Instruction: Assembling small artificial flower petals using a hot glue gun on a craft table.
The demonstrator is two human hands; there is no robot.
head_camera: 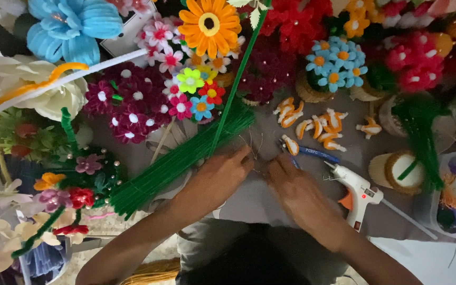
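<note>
Both hands mid-frame on tabletop: left hand and right hand, grip pinching thin wires; green stem bundle left, glue gun right.

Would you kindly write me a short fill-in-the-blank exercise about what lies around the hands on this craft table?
1. The glue gun beside the right hand is mostly ____ in colour.
2. The bundle of pipe cleaners by the left hand is ____.
3. The large flower at the top has ____ petals.

Missing words: white; green; orange
</note>
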